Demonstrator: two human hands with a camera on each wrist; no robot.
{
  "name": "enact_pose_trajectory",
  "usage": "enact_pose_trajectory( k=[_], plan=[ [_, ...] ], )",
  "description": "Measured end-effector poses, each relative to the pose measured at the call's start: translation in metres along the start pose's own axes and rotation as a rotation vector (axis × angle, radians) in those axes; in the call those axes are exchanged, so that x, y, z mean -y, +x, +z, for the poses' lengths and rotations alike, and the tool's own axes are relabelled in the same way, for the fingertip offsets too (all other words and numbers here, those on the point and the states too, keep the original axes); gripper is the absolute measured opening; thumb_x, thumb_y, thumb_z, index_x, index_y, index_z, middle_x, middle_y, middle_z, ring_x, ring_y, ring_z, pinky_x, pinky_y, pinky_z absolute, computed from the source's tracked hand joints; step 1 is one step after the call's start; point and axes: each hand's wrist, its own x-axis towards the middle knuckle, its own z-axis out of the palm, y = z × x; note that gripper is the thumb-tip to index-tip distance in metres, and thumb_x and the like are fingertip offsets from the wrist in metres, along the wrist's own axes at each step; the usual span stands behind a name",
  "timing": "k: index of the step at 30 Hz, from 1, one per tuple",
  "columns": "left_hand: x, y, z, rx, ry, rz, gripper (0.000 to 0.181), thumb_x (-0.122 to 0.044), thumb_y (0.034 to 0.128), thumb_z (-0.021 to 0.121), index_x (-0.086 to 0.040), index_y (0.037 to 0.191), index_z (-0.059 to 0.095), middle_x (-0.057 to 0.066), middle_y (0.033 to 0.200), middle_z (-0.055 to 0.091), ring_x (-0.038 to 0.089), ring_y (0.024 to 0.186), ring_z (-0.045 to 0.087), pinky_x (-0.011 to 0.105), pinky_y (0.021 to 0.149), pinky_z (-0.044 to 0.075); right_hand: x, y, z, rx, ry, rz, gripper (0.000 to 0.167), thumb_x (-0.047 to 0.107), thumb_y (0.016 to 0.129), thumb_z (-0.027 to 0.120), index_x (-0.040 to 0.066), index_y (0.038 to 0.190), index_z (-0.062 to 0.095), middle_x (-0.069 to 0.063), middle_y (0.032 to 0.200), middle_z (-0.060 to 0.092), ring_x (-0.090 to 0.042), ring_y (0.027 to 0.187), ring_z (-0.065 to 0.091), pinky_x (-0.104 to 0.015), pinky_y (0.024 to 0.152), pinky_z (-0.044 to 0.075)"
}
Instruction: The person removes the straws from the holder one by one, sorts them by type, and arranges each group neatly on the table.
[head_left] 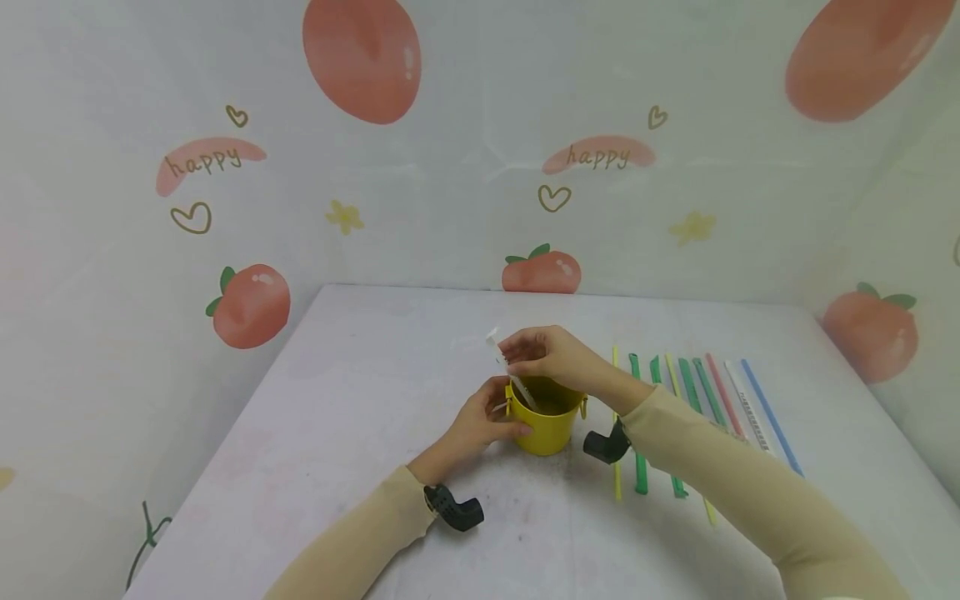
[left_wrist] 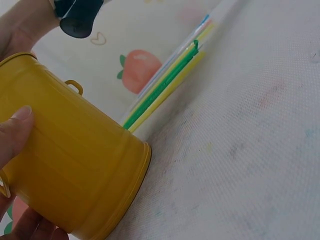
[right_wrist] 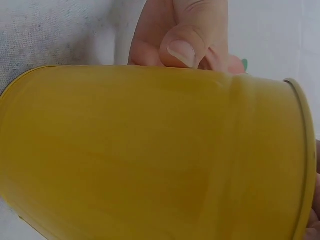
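Observation:
A small yellow bucket (head_left: 545, 435) with side lugs stands upright on the white table. My left hand (head_left: 477, 423) holds it from the left, thumb on its front wall and fingers behind; the left wrist view shows the thumb on the bucket's side (left_wrist: 75, 150). Above the rim, my right hand (head_left: 553, 357) pinches a thin white straw (head_left: 497, 348), which looks wrapped. The straw slants, its lower end inside the bucket and its top sticking out to the left. In the right wrist view the bucket wall (right_wrist: 150, 150) hides most of the right hand's work.
Right of the bucket lies a row of straws: a yellow straw (head_left: 617, 467), a green straw (head_left: 641, 467), several more green and yellow ones, a pink straw (head_left: 723, 392), a white printed straw (head_left: 750, 408) and a blue straw (head_left: 772, 417). The right forearm passes over them. A printed curtain (head_left: 450, 208) hangs behind.

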Motion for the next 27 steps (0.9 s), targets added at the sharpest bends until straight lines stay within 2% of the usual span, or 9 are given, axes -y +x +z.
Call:
enact_pose_trajectory(
  k=[6,12,19,27],
  plan=[
    [-0.0007,0.0001,0.0004,-0.008,0.009,-0.011,0.070,-0.013,0.0830,0.077,-0.002,0.140,0.038,0.017,0.141,0.048,0.031,0.133,0.045,0.041,0.113,0.038,-0.0023,0.0005,0.0007,0.007,-0.016,0.004,0.029,0.007,0.089,0.068,-0.001,0.117,0.065,-0.021,0.110,0.068,-0.022,0.099,0.065,-0.037,0.095,0.054],
    [-0.0013,-0.0001,0.0003,-0.014,0.014,-0.017,0.071,-0.016,0.0821,0.078,-0.003,0.140,0.039,0.015,0.142,0.048,0.029,0.133,0.045,0.041,0.113,0.038,-0.0037,0.0015,0.0028,0.017,-0.037,0.011,0.028,0.005,0.089,0.067,-0.002,0.117,0.064,-0.017,0.106,0.068,-0.020,0.097,0.065,-0.040,0.097,0.052],
    [0.0010,0.0008,-0.0004,-0.008,0.031,0.001,0.070,-0.016,0.0834,0.077,-0.001,0.140,0.038,0.017,0.141,0.047,0.032,0.133,0.045,0.042,0.112,0.038,-0.0008,0.0001,0.0042,0.019,-0.027,0.011,0.022,0.004,0.088,0.068,0.001,0.110,0.064,-0.011,0.100,0.067,-0.017,0.090,0.064,-0.034,0.092,0.054],
    [0.0019,0.0007,-0.0004,-0.009,0.030,-0.005,0.069,-0.014,0.0836,0.076,-0.004,0.141,0.039,0.016,0.142,0.048,0.030,0.134,0.045,0.042,0.113,0.038,-0.0012,-0.0012,0.0046,-0.004,-0.026,0.000,0.019,0.004,0.088,0.068,0.004,0.107,0.064,-0.011,0.100,0.067,-0.018,0.091,0.064,-0.031,0.088,0.054]
  ],
)
